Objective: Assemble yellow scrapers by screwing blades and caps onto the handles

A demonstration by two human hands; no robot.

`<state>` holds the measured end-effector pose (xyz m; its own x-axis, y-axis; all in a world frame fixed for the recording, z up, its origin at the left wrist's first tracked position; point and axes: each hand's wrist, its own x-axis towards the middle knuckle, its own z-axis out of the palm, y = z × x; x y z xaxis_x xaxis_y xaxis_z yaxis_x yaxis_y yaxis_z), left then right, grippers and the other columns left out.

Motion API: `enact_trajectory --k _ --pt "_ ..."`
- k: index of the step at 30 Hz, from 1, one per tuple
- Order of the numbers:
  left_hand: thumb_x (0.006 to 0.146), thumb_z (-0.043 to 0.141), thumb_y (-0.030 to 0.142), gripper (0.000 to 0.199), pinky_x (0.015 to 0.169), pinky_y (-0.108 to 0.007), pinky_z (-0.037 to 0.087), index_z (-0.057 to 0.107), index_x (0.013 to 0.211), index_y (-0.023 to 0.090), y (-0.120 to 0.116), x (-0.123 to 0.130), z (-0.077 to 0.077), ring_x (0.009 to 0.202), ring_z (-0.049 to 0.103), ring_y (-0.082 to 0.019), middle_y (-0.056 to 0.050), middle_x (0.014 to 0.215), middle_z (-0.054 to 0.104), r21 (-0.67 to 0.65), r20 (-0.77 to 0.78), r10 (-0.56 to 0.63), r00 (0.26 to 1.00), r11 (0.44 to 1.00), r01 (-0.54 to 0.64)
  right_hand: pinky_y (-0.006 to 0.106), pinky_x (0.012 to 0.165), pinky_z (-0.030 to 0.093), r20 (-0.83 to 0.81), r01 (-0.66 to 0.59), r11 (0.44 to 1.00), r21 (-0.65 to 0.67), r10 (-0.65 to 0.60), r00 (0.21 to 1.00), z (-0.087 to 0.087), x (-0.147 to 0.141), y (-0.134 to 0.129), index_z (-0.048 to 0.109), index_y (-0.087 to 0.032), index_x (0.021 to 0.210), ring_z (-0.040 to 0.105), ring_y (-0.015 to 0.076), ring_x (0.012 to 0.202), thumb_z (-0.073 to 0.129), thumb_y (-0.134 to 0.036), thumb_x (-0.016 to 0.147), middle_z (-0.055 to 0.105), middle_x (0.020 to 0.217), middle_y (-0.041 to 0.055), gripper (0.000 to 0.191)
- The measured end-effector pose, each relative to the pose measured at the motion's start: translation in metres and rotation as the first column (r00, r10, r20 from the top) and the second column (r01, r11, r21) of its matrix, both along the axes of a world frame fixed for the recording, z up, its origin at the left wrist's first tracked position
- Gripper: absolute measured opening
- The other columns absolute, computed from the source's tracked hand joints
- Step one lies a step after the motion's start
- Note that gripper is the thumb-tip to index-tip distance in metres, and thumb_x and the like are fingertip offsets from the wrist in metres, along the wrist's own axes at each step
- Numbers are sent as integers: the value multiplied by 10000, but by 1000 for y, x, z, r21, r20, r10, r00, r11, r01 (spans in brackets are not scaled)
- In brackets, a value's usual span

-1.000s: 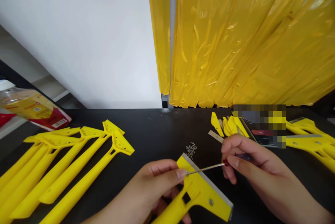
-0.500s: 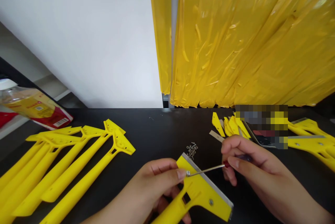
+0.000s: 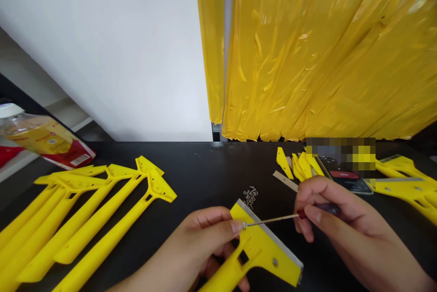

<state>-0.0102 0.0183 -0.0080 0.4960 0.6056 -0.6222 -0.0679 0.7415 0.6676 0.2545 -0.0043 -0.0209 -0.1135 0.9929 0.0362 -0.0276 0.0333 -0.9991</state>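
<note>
Leftward from the right hand [image 3: 341,226], where it is pinched, the screwdriver [image 3: 283,218] is slanted to a screw [image 3: 244,225] on the yellow scraper [image 3: 262,246] clasped in the left hand [image 3: 208,233].

The scraper [image 3: 266,252] is yellow with a silvery blade [image 3: 280,243], the screwdriver [image 3: 275,220] silver-shafted with a dark-red collar [image 3: 301,214], the bench [image 3: 205,171] black — and the bottle label [image 3: 37,138] yellow and red, its barcode [image 3: 80,160] striped.

Yellow scraper [image 3: 261,246] in left fingers [image 3: 221,233], screwdriver [image 3: 283,218] in right fingers [image 3: 316,186], tip at a screw [image 3: 245,225]
</note>
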Motion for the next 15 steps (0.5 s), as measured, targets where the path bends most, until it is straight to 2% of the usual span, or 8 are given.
enact_trajectory --k 3,6,9,12,15 --pt "849 764 429 275 379 -112 402 726 967 184 -2 0 1 550 735 -149 -84 825 816 -10 -21 -8 1000 1000 7 224 625 557 10 12 1000 7 -12 1000 0 -2 1 701 -274 998 626 129 669 663 -357 1011 635 790 -6 92" --pt "849 765 433 284 399 -119 429 727 982 185 -2 0 1 550 730 -144 -79 824 812 -17 -14 -1 1000 1000 1 217 625 565 39 16 1000 22 -17 999 1 -3 2 695 -282 1002 630 126 666 652 -358 1015 638 794 -9 88" --pt "816 794 453 308 412 -141 462 720 946 184 0 1 0 545 726 -158 -53 747 782 17 -11 -2 1000 1000 2 211 605 568 147 15 997 75 -26 989 3 -1 0 683 -303 1016 641 130 644 620 -352 1029 646 770 -16 80" --pt "798 812 498 351 433 -166 501 706 902 179 -1 3 1 564 717 -164 -42 735 760 75 -91 8 996 997 -1 217 578 564 349 57 968 243 -142 926 10 -1 -8 687 -323 1033 668 155 642 653 -321 989 691 778 -6 56" --pt "821 793 544 373 482 -196 542 682 871 192 -7 6 6 595 690 -159 -10 701 718 179 -218 39 975 984 1 249 564 547 490 57 898 435 -290 822 21 -4 -19 719 -321 985 681 185 647 688 -284 929 724 794 13 75"
